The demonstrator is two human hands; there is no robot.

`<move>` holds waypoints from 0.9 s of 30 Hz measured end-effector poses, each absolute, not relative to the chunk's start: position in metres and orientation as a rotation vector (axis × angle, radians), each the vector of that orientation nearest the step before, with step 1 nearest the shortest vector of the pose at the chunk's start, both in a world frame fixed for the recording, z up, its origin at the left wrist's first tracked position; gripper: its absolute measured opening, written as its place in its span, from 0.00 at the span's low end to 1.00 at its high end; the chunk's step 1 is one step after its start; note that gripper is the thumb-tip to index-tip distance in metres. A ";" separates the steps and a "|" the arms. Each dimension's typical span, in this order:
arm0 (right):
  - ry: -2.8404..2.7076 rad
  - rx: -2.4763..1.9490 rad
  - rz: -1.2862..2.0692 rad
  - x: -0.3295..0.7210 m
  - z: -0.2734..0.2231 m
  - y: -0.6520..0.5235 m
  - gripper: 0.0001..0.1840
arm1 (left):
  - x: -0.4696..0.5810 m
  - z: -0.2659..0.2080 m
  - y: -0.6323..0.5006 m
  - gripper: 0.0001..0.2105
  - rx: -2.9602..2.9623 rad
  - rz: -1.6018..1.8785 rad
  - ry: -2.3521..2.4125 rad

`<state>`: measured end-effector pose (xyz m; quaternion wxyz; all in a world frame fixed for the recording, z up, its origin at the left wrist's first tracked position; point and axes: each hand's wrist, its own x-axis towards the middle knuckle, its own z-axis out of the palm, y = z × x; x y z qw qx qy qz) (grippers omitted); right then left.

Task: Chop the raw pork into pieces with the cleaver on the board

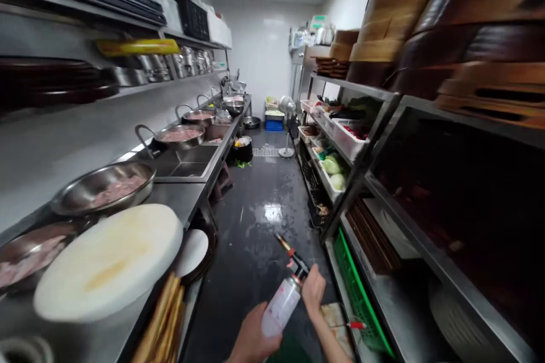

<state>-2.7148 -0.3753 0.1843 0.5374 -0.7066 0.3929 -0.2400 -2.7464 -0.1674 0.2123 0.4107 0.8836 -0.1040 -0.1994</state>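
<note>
A butane torch, made up of a black torch head (pixel 297 261) with a brass nozzle on a white gas canister (pixel 281 307), is held above the floor in the middle of the view. It tilts, its nozzle pointing up and to the left. No flame shows at the tip. My left hand (pixel 256 333) wraps around the lower part of the canister. At the back end of the torch head, my right hand (pixel 313 290) is closed, its fingers gripping the rear of the head by the valve. Some of its fingertips are hidden.
On the left counter lie a round white cutting board (pixel 114 258) and steel bowls of raw meat (pixel 119 190) beside a sink (pixel 187 161). Shelves with vegetable baskets (pixel 349 139) and a green crate (pixel 361 295) line the right. A fan (pixel 286 125) stands on the wet floor (pixel 259 210).
</note>
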 end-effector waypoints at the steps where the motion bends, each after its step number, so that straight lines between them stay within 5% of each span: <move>1: 0.914 -1.670 -0.621 -2.678 0.193 -0.387 0.27 | -2.702 0.228 -0.178 0.18 2.221 -0.533 -0.347; 4: 0.869 -1.388 -0.667 -2.561 0.204 -0.419 0.27 | -2.567 0.254 -0.212 0.18 2.187 -0.577 -0.453; 9: 0.574 -0.755 -0.261 -2.345 0.215 -0.457 0.31 | -2.345 0.242 -0.263 0.21 1.961 -0.705 -0.391; 15: 0.290 -0.735 0.105 -2.087 0.266 -0.492 0.38 | -2.110 0.266 -0.288 0.30 1.784 -0.725 -0.258; 23: 0.204 -0.889 0.005 -1.720 0.264 -0.506 0.20 | -1.762 0.249 -0.329 0.32 1.729 -0.633 -0.229; 27: 0.283 -0.864 -0.151 -1.552 0.280 -0.533 0.20 | -1.578 0.264 -0.354 0.27 1.772 -0.694 -0.324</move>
